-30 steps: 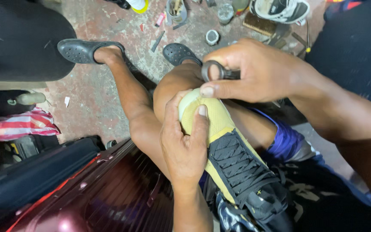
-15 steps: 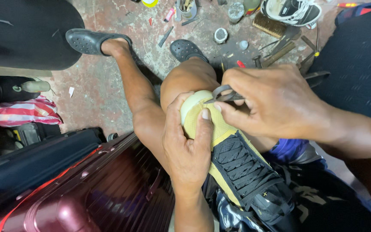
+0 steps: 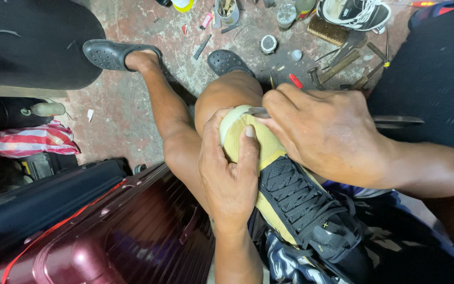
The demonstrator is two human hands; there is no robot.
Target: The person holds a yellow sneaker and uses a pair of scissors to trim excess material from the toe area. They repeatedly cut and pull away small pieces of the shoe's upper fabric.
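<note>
A yellow sneaker (image 3: 290, 194) with black laces lies across my lap, its pale toe cap resting against my right knee (image 3: 222, 94). My left hand (image 3: 227, 179) grips the toe from the near side, thumb and fingers wrapped around it. Over the toe lies my right hand (image 3: 327, 137), closed on a pair of scissors (image 3: 398, 122). The dark handles stick out to the right. The metal tip touches the edge of the toe cap just above my left index finger.
A maroon suitcase (image 3: 132, 231) stands against my left leg. My feet wear black sandals (image 3: 111, 54). On the red floor ahead lie several hand tools (image 3: 342, 58), a brush (image 3: 328, 31), small jars and a black-and-white sneaker (image 3: 353, 13). A striped cloth (image 3: 27, 139) lies at left.
My right hand has come down from above the knee onto the toe, bringing the scissors' tip to the toe cap. My left hand kept its grip.
</note>
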